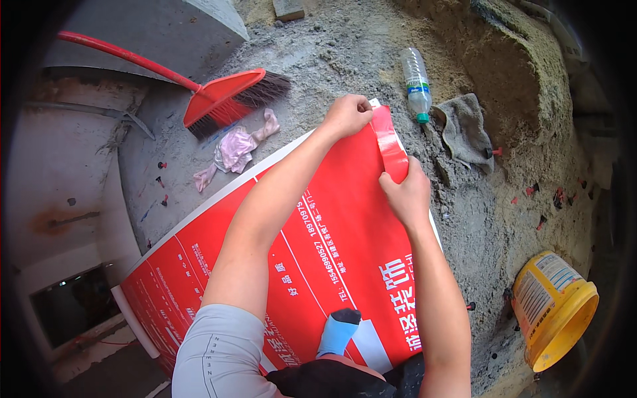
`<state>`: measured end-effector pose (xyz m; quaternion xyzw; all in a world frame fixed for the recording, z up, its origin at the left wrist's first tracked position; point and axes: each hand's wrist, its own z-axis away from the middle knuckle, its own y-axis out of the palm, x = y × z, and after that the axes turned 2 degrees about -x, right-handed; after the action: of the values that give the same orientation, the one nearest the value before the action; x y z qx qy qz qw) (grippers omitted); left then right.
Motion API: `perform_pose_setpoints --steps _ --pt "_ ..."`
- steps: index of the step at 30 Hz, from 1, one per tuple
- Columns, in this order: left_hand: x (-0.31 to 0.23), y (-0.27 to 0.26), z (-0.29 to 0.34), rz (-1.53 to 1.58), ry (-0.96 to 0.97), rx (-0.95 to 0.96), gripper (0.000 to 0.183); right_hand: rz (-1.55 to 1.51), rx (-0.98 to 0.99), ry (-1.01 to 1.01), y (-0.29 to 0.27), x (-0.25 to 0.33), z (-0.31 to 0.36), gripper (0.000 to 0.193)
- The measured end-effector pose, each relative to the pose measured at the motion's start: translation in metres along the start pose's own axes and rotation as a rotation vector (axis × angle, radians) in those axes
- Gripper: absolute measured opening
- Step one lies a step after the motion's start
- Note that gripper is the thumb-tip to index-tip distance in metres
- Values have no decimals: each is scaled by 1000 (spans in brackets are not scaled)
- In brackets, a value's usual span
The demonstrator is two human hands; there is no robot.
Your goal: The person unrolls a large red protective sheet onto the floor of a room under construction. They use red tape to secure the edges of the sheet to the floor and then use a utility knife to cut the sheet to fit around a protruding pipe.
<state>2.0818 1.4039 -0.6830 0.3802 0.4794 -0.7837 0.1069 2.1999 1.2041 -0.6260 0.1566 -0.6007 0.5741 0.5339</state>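
Observation:
A large red sheet (332, 205) with white printing and a white border is spread over the rough grey floor. Along its far right corner runs a shiny strip of red tape (388, 140). My left hand (348, 117) is closed in a pinch at the tape's far end, right by the corner. Closer to me, my right hand (408, 194) grips the near end, thumb pressed against it. Whether a roll sits inside my right palm is hidden. My foot in a blue sock (337, 333) rests on the sheet.
A red broom (222, 99) and a crumpled pinkish cloth or bag (235, 149) lie at the far left. Beyond the corner are a clear plastic bottle (416, 83) and a grey rag (466, 129). A yellow bucket (551, 305) lies tipped at right, below scattered red-and-black small pieces (559, 198).

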Motion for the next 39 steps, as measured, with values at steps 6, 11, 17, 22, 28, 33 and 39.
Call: perform_pose_setpoints --steps 6,11,17,22,28,33,39 --pt "11 13 23 335 -80 -149 23 -15 -10 -22 2 0 2 41" --pt "-22 21 41 500 -439 -38 40 -97 -14 -49 -7 -2 8 46" --pt "-14 24 60 885 -538 164 57 -284 16 -257 -18 7 16 57" --pt "-21 13 53 1120 -540 165 34 -78 82 -293 -24 19 8 61" --pt "-14 19 36 1029 -308 -96 15 -89 27 -131 -20 13 6 55" --pt "13 40 30 634 -154 -252 14 -67 48 -39 -16 12 -7 53" --pt "16 48 23 426 -188 -391 17 10 13 -29 -12 15 -21 58"
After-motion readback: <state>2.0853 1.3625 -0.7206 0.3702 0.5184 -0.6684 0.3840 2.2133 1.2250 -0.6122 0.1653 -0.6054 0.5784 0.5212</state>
